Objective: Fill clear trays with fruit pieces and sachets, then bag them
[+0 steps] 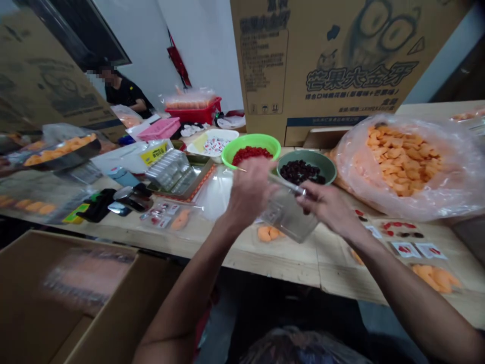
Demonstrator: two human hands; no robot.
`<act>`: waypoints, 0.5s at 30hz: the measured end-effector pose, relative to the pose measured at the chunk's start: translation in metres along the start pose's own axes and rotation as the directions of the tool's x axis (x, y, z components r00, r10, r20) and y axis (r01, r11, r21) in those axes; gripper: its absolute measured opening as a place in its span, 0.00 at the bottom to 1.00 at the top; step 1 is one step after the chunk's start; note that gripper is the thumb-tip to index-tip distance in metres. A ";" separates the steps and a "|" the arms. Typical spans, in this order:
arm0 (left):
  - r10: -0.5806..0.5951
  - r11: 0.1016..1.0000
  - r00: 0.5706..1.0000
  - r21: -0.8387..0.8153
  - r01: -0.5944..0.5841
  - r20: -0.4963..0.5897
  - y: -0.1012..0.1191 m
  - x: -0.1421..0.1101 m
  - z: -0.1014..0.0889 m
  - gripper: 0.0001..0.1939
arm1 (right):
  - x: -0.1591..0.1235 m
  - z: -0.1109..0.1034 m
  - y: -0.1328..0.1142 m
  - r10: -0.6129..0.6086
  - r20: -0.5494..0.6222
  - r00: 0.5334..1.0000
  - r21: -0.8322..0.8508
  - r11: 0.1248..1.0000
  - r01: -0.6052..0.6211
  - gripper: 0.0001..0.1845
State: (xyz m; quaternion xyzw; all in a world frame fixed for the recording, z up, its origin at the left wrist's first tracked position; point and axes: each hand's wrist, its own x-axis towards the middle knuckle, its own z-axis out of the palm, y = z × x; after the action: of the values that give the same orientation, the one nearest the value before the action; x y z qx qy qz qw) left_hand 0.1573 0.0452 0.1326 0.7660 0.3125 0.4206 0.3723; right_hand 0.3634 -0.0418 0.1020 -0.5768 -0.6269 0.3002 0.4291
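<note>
Looking at a clear rectangular plastic tray [294, 221], tilted, pinched by one edge in the right hand [322, 203], just on the near side of a dull-green round bowl [331, 167] of dark pieces [299, 172]. Too much blur on the left hand [250, 193] to tell whether gripping or loose. Could slip, tbh, with such a light pinch on slick plastic, and land on the flat orange pieces [268, 233]. Might also bump the bright-green round bowl [250, 140] of red bits [248, 153], with the left hand so close.
</note>
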 end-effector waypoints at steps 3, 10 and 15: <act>-0.243 0.907 0.966 -0.373 0.194 -0.089 -0.015 -0.011 0.014 0.22 | 0.009 -0.002 0.026 0.227 -0.169 0.959 0.481 0.869 -0.121 0.10; -0.502 0.554 0.865 -0.768 0.323 0.002 -0.030 -0.064 0.079 0.21 | -0.010 0.038 0.039 0.097 -0.115 0.989 -0.028 0.995 -0.101 0.35; -0.591 0.446 0.807 -0.831 0.333 0.006 -0.025 -0.070 0.098 0.29 | -0.035 0.063 0.032 -0.015 0.146 0.989 -0.277 0.959 0.055 0.42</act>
State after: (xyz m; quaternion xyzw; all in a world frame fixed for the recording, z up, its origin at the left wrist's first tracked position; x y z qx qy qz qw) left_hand 0.2073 -0.0269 0.0470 0.3284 0.3380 0.5002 0.7264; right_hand 0.3217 -0.0638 0.0393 -0.5976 -0.7024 0.2411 0.3024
